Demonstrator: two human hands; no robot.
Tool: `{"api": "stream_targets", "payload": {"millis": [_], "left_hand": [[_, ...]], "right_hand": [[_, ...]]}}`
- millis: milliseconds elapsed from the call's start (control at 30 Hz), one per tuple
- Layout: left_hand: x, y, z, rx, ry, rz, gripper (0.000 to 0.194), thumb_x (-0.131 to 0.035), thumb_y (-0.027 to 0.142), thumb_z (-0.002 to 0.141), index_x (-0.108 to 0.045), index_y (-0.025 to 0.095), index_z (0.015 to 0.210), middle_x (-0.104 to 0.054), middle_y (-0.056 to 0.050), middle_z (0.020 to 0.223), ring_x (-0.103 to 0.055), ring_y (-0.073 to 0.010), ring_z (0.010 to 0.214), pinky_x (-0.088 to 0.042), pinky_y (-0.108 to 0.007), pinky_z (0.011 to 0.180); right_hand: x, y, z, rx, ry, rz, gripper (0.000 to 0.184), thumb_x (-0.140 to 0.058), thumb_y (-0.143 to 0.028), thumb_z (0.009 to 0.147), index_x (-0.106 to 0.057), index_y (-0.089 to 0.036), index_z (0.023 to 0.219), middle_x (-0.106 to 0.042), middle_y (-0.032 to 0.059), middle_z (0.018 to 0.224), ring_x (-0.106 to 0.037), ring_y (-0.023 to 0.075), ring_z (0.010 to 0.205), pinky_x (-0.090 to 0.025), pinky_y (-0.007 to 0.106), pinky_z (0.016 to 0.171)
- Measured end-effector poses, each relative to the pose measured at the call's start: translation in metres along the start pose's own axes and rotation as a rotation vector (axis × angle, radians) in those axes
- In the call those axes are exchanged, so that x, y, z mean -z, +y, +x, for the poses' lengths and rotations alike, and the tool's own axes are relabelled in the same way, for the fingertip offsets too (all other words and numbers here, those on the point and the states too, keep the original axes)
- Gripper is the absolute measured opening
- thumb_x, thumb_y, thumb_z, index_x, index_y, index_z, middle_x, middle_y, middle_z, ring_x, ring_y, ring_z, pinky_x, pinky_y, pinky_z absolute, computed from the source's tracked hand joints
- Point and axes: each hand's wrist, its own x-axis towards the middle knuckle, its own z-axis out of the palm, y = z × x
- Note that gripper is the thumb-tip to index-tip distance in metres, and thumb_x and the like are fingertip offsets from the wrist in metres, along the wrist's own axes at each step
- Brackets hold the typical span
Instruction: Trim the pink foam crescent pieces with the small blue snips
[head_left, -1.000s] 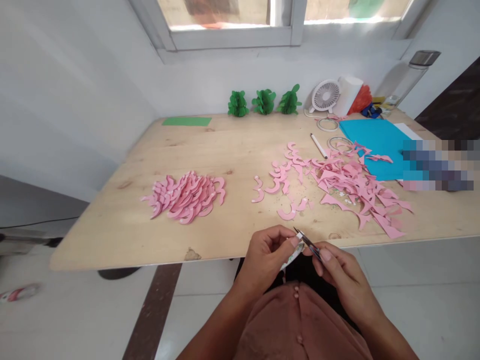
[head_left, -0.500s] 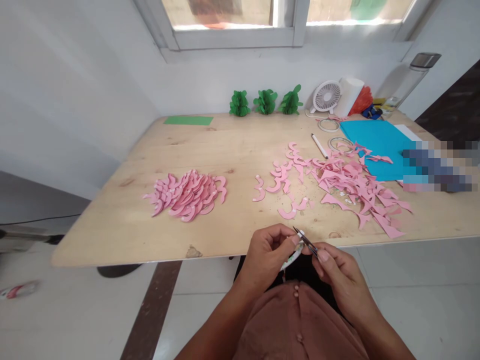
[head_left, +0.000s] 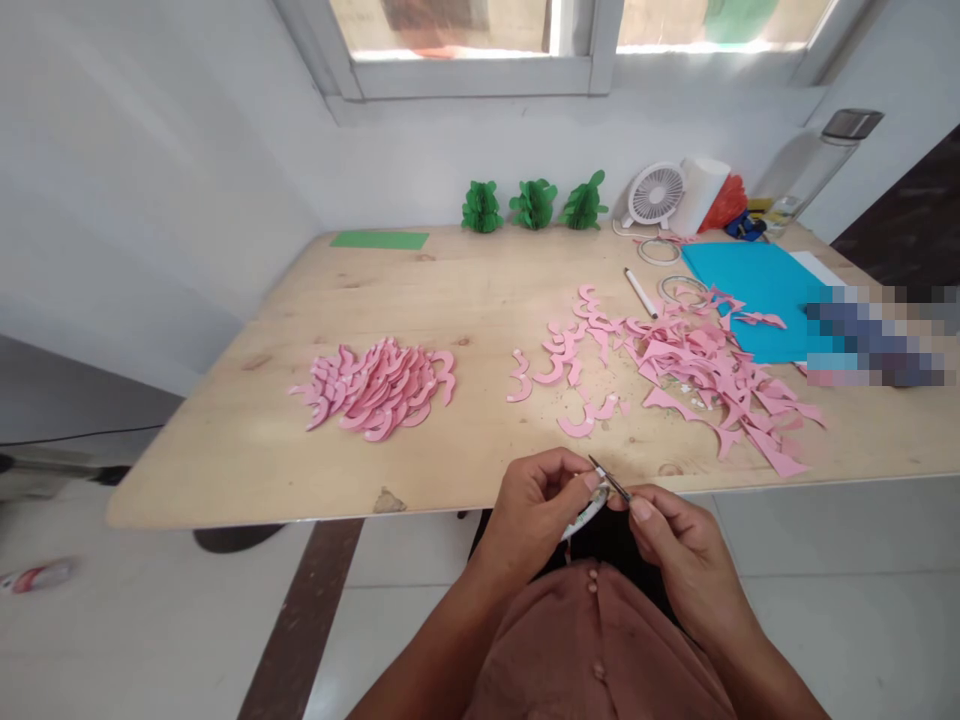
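In the head view, my left hand (head_left: 541, 500) is closed on a roll of white tape (head_left: 586, 515), pinching its end between thumb and finger. My right hand (head_left: 673, 535) grips small dark scissors (head_left: 611, 478), whose blades lie across the tape end beside my left fingertips. Their handles are mostly hidden in my fingers. Both hands are just off the table's front edge. Beyond them are a few curved pink paper pieces (head_left: 576, 427), some with white patches. To the left lies a heap of similar pink pieces (head_left: 386, 390).
Pink paper scraps (head_left: 720, 370) spread over the right of the wooden table (head_left: 300, 300), near blue sheets (head_left: 739, 265) and a white pen (head_left: 640, 292). Green paper shapes (head_left: 533, 205), a small fan (head_left: 655, 195) and a glass bottle (head_left: 832, 160) stand at the back.
The scissor blades have come together at the tape end, and my right hand has shifted slightly. My left hand keeps its hold on the tape roll.
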Motion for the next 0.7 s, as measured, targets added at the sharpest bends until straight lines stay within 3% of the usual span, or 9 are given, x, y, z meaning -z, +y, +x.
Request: {"api": "stream_targets", "payload": {"millis": [100, 200, 333, 700], "left_hand": [[0.0006, 0.0017, -0.0013, 0.003, 0.007, 0.005, 0.023, -0.066, 0.036, 0.073, -0.065, 0.014, 0.066, -0.044, 0.005, 0.046, -0.034, -0.0064, 0.045, -0.028, -0.019, 0.046], [0.001, 0.0025, -0.0027, 0.009, 0.013, 0.011, 0.022, -0.066, 0.035, 0.074, -0.065, 0.014, 0.068, -0.041, 0.006, 0.044, -0.031, -0.0057, 0.043, -0.026, -0.019, 0.045], [0.0012, 0.001, -0.0042, -0.016, -0.006, -0.003, 0.018, -0.063, 0.03, 0.077, -0.064, 0.015, 0.069, -0.041, 0.007, 0.045, -0.028, -0.0046, 0.041, -0.025, -0.018, 0.044], [0.0022, 0.0021, -0.0089, -0.03, -0.005, -0.036, 0.013, -0.063, 0.026, 0.079, -0.065, 0.016, 0.07, -0.043, 0.007, 0.047, -0.034, -0.005, 0.044, -0.033, -0.017, 0.049]], "right_hand": [[0.0, -0.004, -0.002, 0.011, -0.003, -0.03, 0.033, -0.055, -0.047, 0.085, -0.07, -0.019, 0.094, -0.063, 0.0024, 0.071, -0.053, 0.0135, 0.059, -0.039, 0.021, 0.048], [-0.0001, -0.0078, -0.0033, 0.02, -0.015, -0.04, 0.03, -0.055, -0.045, 0.086, -0.069, -0.021, 0.096, -0.067, 0.0029, 0.08, -0.059, 0.0163, 0.072, -0.046, 0.024, 0.061], [0.0, -0.0086, -0.0032, 0.057, -0.037, -0.032, 0.026, -0.055, -0.043, 0.086, -0.067, -0.022, 0.095, -0.069, 0.0031, 0.089, -0.061, 0.0184, 0.085, -0.046, 0.027, 0.077], [-0.0003, -0.0086, -0.0017, 0.079, -0.028, -0.064, 0.026, -0.052, -0.042, 0.088, -0.065, -0.021, 0.096, -0.068, 0.0032, 0.092, -0.06, 0.0183, 0.089, -0.045, 0.026, 0.08]]}}
